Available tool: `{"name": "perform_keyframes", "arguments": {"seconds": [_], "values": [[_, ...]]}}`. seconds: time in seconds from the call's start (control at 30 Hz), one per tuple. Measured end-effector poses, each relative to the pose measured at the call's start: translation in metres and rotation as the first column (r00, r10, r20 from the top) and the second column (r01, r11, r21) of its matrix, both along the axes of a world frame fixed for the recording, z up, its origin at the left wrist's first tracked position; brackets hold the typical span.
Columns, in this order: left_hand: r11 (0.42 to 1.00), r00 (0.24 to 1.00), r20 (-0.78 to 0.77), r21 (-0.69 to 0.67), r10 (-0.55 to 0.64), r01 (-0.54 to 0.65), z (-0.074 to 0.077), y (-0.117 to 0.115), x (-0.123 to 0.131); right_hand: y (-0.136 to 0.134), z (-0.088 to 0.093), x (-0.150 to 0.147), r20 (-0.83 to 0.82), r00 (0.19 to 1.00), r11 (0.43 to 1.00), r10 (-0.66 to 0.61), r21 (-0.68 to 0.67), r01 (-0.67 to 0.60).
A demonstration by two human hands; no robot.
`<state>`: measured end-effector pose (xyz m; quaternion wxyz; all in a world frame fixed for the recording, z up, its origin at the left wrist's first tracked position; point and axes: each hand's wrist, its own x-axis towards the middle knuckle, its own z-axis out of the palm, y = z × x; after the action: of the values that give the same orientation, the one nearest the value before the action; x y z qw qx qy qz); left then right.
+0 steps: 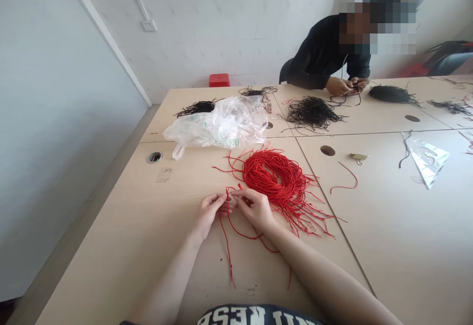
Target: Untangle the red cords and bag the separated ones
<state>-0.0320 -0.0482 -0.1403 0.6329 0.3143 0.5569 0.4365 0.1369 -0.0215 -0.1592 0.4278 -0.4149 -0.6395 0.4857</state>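
In the head view, a pale, seamed worktop point(140, 246) with round holes point(327, 151) stands before a white wall point(244, 34) and a red stool point(219, 79), and across it a person in black point(318, 54) handles black cord near a dark bundle point(312, 113). A crumpled clear plastic bag point(225, 123) lies beyond the hands, its contents unclear. The left hand point(212, 211) has its grip closed on a red cord point(231, 266) beside a coiled red bundle point(253, 174); whether the right hand point(256, 209), fingertips close by, grips it cannot be told.

Forearms point(173, 271) angled inward, the left hand point(213, 210) and right hand point(255, 207) pinch close together.
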Motion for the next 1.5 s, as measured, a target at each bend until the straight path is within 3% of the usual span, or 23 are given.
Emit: {"name": "perform_keyframes", "arguments": {"seconds": [0.1, 0.3, 0.43, 0.57, 0.67, 0.77, 0.9, 1.0, 1.1, 1.33, 1.4, 1.5], "values": [[0.999, 0.994, 0.106, -0.048, -0.004, 0.009, 0.007, -0.003, 0.001, 0.002, 0.008, 0.004, 0.11, 0.988, 0.967, -0.109, 0.241, 0.08], [0.994, 0.965, 0.241, -0.023, -0.1, 0.109, 0.035, -0.014, 0.014, 0.013, 0.033, 0.015, 0.413, 0.911, 0.84, 0.015, 0.489, -0.235], [0.964, 0.962, 0.075, 0.055, -0.264, 0.26, 0.058, -0.018, 0.016, 0.013, 0.057, 0.019, 0.528, 0.849, 0.731, -0.024, 0.588, -0.345], [0.937, 0.949, -0.066, 0.152, -0.309, 0.316, 0.086, -0.016, 0.016, 0.01, 0.083, 0.022, 0.559, 0.825, 0.651, -0.083, 0.657, -0.38], [0.909, 0.94, -0.121, 0.242, -0.319, 0.34, 0.11, -0.013, 0.016, 0.009, 0.1, 0.022, 0.464, 0.875, 0.678, -0.14, 0.689, -0.257], [0.878, 0.955, -0.13, 0.374, -0.267, 0.297, 0.132, -0.01, 0.014, 0.008, 0.111, 0.021, 0.36, 0.922, 0.775, -0.141, 0.62, -0.124], [0.857, 0.986, 0.066, 0.507, -0.15, 0.097, 0.16, -0.003, 0.012, 0.012, 0.117, 0.02, 0.309, 0.948, 0.908, -0.083, 0.415, -0.055], [0.828, 0.966, 0.256, 0.55, -0.043, -0.109, 0.176, 0.005, 0.012, 0.016, 0.117, 0.021, 0.345, 0.936, 0.959, -0.067, 0.281, -0.035], [0.827, 0.909, 0.416, 0.511, 0.0, -0.234, 0.181, 0.011, 0.014, 0.018, 0.115, 0.024, 0.402, 0.915, 0.984, -0.022, 0.172, -0.053], [0.861, 0.799, 0.601, 0.409, -0.003, -0.304, 0.174, 0.01, 0.008, 0.012, 0.122, 0.035, 0.408, 0.895, 0.982, 0.178, -0.024, -0.185], [0.877, 0.794, 0.608, 0.392, -0.021, -0.277, 0.173, 0.008, 0.005, 0.013, 0.121, 0.037, 0.498, 0.844, 0.977, 0.198, -0.034, -0.21], [0.89, 0.792, 0.61, 0.373, -0.022, -0.263, 0.17, 0.005, 0.002, 0.016, 0.115, 0.04, 0.704, 0.698, 0.983, 0.13, 0.002, -0.186]]}}
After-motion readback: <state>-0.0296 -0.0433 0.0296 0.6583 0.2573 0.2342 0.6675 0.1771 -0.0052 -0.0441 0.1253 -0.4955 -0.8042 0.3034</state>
